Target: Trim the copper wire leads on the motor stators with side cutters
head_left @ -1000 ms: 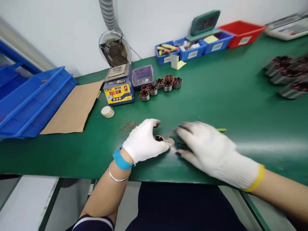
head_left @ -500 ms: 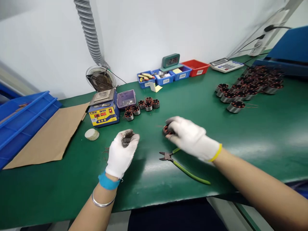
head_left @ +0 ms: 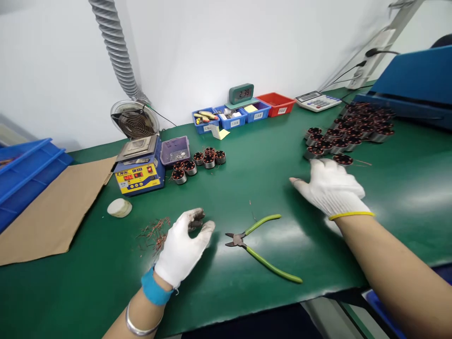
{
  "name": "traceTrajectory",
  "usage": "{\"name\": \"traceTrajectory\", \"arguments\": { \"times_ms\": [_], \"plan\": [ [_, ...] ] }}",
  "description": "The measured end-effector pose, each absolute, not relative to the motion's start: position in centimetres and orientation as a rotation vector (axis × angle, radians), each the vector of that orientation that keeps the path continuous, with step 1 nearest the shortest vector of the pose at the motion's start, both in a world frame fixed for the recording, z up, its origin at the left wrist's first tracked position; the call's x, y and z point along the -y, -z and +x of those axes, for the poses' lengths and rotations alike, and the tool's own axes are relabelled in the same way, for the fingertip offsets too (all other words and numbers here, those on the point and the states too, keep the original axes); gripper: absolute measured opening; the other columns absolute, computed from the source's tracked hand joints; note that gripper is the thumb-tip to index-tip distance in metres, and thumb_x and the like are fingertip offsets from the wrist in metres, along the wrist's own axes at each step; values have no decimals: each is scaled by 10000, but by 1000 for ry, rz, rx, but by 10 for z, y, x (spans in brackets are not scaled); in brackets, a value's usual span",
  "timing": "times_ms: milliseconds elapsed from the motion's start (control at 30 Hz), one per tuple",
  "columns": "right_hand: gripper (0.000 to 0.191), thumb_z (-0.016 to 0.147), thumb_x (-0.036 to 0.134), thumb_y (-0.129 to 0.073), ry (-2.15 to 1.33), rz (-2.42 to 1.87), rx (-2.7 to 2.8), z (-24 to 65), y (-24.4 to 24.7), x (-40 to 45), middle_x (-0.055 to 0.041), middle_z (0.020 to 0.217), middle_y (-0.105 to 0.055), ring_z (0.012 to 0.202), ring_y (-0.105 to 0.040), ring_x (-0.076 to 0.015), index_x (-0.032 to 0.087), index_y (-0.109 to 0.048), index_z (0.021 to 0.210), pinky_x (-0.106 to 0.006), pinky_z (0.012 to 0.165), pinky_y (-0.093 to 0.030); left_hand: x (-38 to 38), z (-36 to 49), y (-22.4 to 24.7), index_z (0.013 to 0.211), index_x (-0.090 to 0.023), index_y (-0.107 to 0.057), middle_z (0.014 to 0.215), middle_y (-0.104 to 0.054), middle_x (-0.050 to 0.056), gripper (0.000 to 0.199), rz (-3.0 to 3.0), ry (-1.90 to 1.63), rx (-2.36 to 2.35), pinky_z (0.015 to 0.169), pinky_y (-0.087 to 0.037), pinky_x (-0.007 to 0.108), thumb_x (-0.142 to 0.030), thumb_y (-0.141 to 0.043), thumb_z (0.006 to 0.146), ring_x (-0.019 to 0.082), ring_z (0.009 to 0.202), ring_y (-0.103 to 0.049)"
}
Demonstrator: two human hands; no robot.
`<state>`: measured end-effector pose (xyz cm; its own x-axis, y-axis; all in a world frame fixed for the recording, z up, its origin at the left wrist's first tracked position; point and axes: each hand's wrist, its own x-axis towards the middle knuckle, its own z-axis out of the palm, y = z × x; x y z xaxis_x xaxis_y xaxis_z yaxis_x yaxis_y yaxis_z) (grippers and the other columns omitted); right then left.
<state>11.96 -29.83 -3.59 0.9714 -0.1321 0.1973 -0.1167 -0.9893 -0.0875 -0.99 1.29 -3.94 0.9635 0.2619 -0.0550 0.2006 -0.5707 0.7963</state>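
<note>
My left hand (head_left: 185, 242), in a white glove with dark-stained fingertips, is held above the table. Its thumb and curled fingers are apart, with nothing seen between them. Thin copper wire scraps (head_left: 155, 230) lie just left of it. My right hand (head_left: 330, 188), gloved in white with a yellow cuff, is at the near side of the wound motor stators (head_left: 339, 146) on the right. Its thumb stretches out to the left; the other fingertips are hidden behind the hand. Green-handled diagonal cutters (head_left: 238, 239) lie spread between my hands.
A smaller group of stators (head_left: 209, 161) stands beside a purple tray (head_left: 175, 149) and a yellow-and-blue heating unit (head_left: 139, 174). Small blue bins (head_left: 235, 123), a red bin (head_left: 282, 110), a clock (head_left: 241, 93) and a calculator (head_left: 318, 101) line the back. Brown cardboard (head_left: 70, 197) lies left.
My right hand has moved right, from beside the cutters to the stator group; the stator it held is out of sight. My left hand has opened slightly, and the wire scraps show more.
</note>
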Motion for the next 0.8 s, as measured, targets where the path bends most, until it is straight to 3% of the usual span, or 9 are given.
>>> {"name": "traceTrajectory", "arguments": {
  "times_ms": [100, 233, 367, 500, 600, 700, 800],
  "plan": [
    [799, 923, 685, -323, 220, -3025, -415, 128, 29, 320, -369, 1329, -506, 1044, -609, -484, 112, -506, 1450, -593, 707, -479, -10, -11, 41, 1198, -170, -645, 1164, -739, 108, 511, 2206, 10, -304, 995, -560, 444, -521, -619, 827, 252, 1048, -712],
    [874, 900, 767, -331, 156, -2962, -489, 158, 34, 336, -352, 1529, -325, 1154, -562, -460, 182, -414, 1544, -571, 803, -457, -7, -14, 43, 1203, -186, -644, 1194, -734, 98, 487, 2270, 78, -275, 1033, -546, 453, -507, -592, 840, 255, 1099, -702],
    [849, 914, 740, -424, 253, -2839, -666, 200, 43, 345, -237, 1618, -256, 1335, -454, -392, 216, -319, 1573, -573, 1002, -454, -8, -14, 43, 1186, -179, -652, 1221, -728, 108, 499, 2307, 96, -312, 1034, -549, 453, -523, -583, 831, 262, 1117, -697],
    [709, 930, 639, -532, 373, -2711, -797, 238, 46, 360, -144, 1588, -350, 1357, -446, -334, 254, -409, 1512, -565, 1071, -437, -10, -11, 43, 1182, -171, -656, 1225, -726, 117, 511, 2321, 114, -323, 1046, -537, 471, -527, -564, 828, 268, 1114, -694],
    [777, 919, 621, -546, 455, -2648, -867, 252, 49, 367, -242, 1595, -317, 1368, -418, -379, 176, -387, 1537, -596, 1063, -392, -10, -9, 43, 1189, -183, -658, 1219, -729, 113, 513, 2356, 137, -331, 1042, -535, 489, -537, -556, 833, 277, 1115, -692],
    [896, 929, 580, -505, 548, -2661, -828, 249, 53, 362, -411, 1600, -143, 1421, -272, -482, -12, -283, 1563, -659, 1043, -269, -8, -10, 42, 1191, -194, -659, 1207, -730, 101, 492, 2364, 151, -334, 1030, -541, 478, -524, -560, 838, 268, 1101, -694],
    [864, 948, 538, -462, 617, -2738, -570, 234, 54, 340, -386, 1630, -60, 1469, -154, -477, -11, -240, 1578, -636, 1074, -179, -4, -14, 38, 1191, -201, -661, 1209, -725, 92, 444, 2372, 112, -292, 1010, -554, 442, -475, -571, 854, 251, 1096, -694]
  ]
}}
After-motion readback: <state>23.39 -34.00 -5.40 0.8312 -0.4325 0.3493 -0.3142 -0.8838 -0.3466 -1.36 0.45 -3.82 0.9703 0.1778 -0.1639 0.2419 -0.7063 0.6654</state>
